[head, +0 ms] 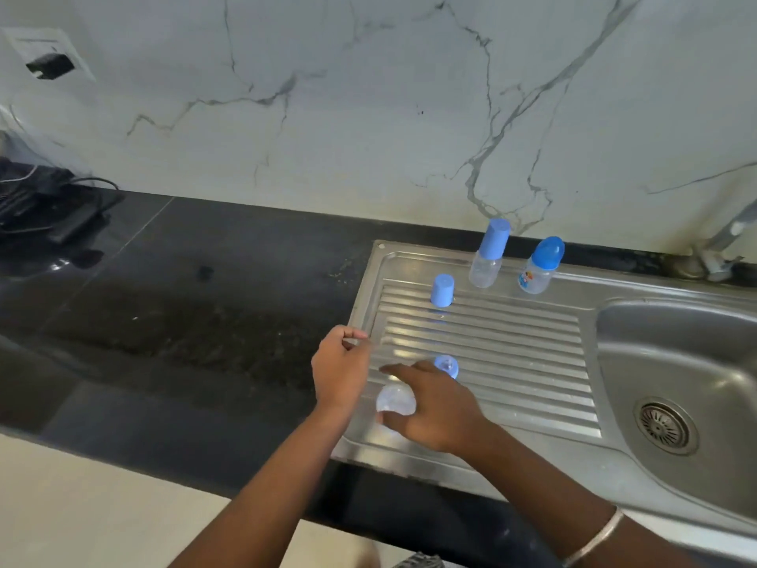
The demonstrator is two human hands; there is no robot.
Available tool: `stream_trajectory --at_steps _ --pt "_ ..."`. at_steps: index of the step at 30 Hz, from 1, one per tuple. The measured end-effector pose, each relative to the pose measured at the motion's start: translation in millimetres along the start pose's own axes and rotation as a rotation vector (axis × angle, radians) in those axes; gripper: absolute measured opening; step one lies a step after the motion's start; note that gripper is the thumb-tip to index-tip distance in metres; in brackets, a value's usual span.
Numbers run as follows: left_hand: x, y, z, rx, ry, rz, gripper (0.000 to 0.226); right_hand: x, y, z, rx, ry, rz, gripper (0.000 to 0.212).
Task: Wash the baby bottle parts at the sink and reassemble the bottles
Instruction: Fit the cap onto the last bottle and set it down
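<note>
A clear bottle body (395,399) sits on the near part of the steel drainboard (512,346). My right hand (434,407) reaches across it, with the thumb under it and the index finger stretched above it, so it lies between them. Just behind this hand stands a blue collar with a clear nipple (446,364). My left hand (340,371) hovers at the drainboard's left edge, fingers loosely curled, holding nothing. A loose blue cap (442,291) stands further back. Two assembled bottles stand at the rear: a tall-capped one (489,256) and a dome-capped one (538,268).
The sink basin (688,362) with its drain (663,426) lies to the right, and a tap (729,235) is at the back right. Black countertop (184,289) stretches to the left, with a dark appliance and cables (45,202) at the far left. A marble wall rises behind.
</note>
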State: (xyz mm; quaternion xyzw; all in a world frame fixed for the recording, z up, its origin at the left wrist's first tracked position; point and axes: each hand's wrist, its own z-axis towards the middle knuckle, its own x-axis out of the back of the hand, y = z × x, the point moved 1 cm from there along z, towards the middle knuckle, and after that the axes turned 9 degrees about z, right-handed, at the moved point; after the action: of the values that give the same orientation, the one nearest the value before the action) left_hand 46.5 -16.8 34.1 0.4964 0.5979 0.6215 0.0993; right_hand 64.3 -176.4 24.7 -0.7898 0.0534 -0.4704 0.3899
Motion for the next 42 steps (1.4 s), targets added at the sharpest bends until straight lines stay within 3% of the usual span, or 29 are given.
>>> stream_trajectory --at_steps 5,9,15,18,21,24,26,28,31,33,37,42 --pt "3 -28 8 0.047 -0.109 -0.005 0.005 -16 -9 1 -0.111 0.054 -0.070 0.068" --pt "1 -39 11 0.043 -0.215 0.015 0.014 -13 -9 -3 -0.189 0.247 0.141 0.041" --pt "-13 -33 10 0.162 -0.452 -0.027 0.040 -1 -4 -8 -0.253 0.566 0.523 0.033" --pt "-20 -27 5 0.317 -0.609 -0.221 0.047 -5 -2 -10 -0.225 0.560 0.594 0.036" --pt "-24 -27 3 0.245 -0.617 -0.295 0.036 -9 6 -12 -0.179 0.461 0.696 0.037" --pt "-25 -29 6 0.134 -0.561 -0.286 0.040 -1 21 -6 -0.097 0.444 0.827 0.018" --pt "-24 -33 4 0.003 -0.503 -0.167 0.048 11 32 2 -0.125 0.556 0.735 0.012" --pt "-24 -38 -2 -0.117 -0.483 -0.025 0.054 23 46 15 -0.233 0.582 0.378 0.030" --pt "-26 -45 -16 -0.274 -0.457 0.071 0.054 32 56 35 -0.334 0.363 -0.026 0.075" --pt "-29 -50 -23 -0.334 -0.421 0.122 0.052 32 59 47 -0.324 0.242 -0.106 0.084" --pt "-32 -60 -30 -0.387 -0.386 0.135 0.053 28 66 61 -0.300 0.111 -0.208 0.073" --pt "-35 -69 -33 -0.432 -0.361 0.196 0.052 24 70 67 -0.231 0.060 -0.254 0.052"
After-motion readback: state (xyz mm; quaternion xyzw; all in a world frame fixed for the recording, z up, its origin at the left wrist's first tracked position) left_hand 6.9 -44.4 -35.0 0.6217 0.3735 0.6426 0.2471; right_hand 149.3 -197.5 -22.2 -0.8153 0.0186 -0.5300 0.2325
